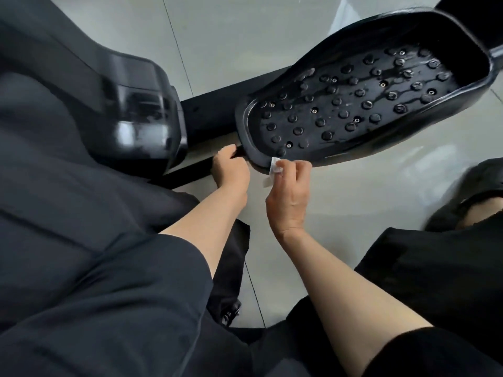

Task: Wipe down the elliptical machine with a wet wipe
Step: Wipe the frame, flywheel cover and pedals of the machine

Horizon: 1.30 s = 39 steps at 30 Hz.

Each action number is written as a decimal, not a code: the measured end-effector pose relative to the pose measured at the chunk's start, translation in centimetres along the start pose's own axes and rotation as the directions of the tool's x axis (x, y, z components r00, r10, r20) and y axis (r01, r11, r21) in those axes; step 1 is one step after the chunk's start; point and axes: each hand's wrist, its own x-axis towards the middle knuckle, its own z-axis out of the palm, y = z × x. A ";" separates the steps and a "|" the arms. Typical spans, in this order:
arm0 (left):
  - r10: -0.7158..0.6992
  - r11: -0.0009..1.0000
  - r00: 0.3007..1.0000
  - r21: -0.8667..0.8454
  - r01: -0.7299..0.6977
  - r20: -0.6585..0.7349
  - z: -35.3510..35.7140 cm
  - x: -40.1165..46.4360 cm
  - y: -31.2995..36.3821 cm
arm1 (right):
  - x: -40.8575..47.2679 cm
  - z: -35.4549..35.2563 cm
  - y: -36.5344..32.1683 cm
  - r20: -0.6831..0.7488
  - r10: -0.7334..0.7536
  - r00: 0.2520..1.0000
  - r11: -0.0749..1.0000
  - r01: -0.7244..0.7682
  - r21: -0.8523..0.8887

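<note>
The elliptical's black foot pedal (362, 104) fills the upper right, studded with round knobs and glistening wet. My right hand (288, 191) pinches a small white wet wipe (273, 165) against the pedal's near rim. My left hand (230, 170) grips the black bar (206, 115) just beside the pedal's near end, its fingers curled under the edge. A glossy black housing (141, 115) of the machine sits to the left.
Pale grey tiled floor (353, 202) lies under and around the pedal. My dark-clothed knees and lap fill the left and bottom of the view. A foot in a black shoe (468, 197) is at the right edge.
</note>
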 end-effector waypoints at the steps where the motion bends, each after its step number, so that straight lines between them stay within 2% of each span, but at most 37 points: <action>1: -0.014 0.999 1.000 -0.053 0.014 0.001 -0.1 -0.2 -0.4 | -0.2 0.3 -0.3 0.016 0.002 1.000 1.000 -0.002 -0.008; 4: -0.069 0.993 0.996 -0.092 0.073 0.048 -0.7 -1.3 -1.7 | -0.3 0.6 -1.3 0.066 0.022 0.998 0.999 -0.025 0.048; 6: -0.143 0.974 0.979 -0.156 0.166 0.145 -1.2 -1.9 -2.3 | -0.3 0.7 -2.3 0.154 -0.048 0.987 0.995 0.034 0.093; 9: -0.299 0.851 0.899 -0.336 0.403 0.320 -2.1 -1.2 -2.4 | 0.0 1.1 -3.4 0.231 -0.133 0.964 0.990 0.117 0.082; 11: -0.336 0.806 0.868 -0.365 0.466 0.366 -2.8 -0.5 -2.4 | 0.4 1.2 -3.6 0.248 -0.184 0.951 0.983 0.178 0.047; 13: -0.351 0.807 0.882 -0.376 0.456 0.316 -3.1 0.4 -2.6 | 1.0 0.8 -3.3 0.246 -0.238 0.940 0.971 0.239 0.026; 17: -0.360 0.741 0.891 -0.494 0.454 0.278 -2.2 1.0 -2.2 | 2.9 -0.2 -2.2 0.125 -0.179 0.976 0.978 0.190 -0.083; 19: -0.367 0.705 0.902 -0.564 0.430 0.230 -0.6 0.8 -2.0 | 3.5 -0.5 -1.3 0.111 -0.180 0.977 0.968 0.196 -0.157; 21: -0.346 0.730 0.928 -0.580 0.361 0.140 0.9 -0.1 -2.0 | 3.9 -0.8 -0.9 0.100 -0.156 0.983 0.968 0.172 -0.181; 24: -0.314 0.819 0.950 -0.506 0.270 -0.001 2.3 -0.8 -1.8 | 4.1 -0.8 -0.8 0.106 -0.158 0.982 0.964 0.177 -0.199; 29: -0.367 0.822 0.930 -0.473 0.318 -0.011 2.1 2.4 0.5 | 5.3 -1.0 -0.6 0.149 -0.184 0.972 0.957 0.212 -0.198; 31: -0.301 0.889 0.950 -0.387 0.246 -0.087 2.5 2.5 -0.1 | 5.6 -1.1 -0.3 0.161 -0.174 0.971 0.958 0.205 -0.203; 33: -0.180 0.941 0.963 -0.320 0.109 -0.203 3.2 1.1 -1.1 | 5.7 -1.0 -0.1 0.172 -0.163 0.972 0.960 0.196 -0.199; 39: -0.040 0.955 0.919 -0.285 -0.081 -0.393 3.6 0.2 0.0 | 6.6 -0.2 0.0 0.176 -0.174 0.969 0.965 0.203 -0.165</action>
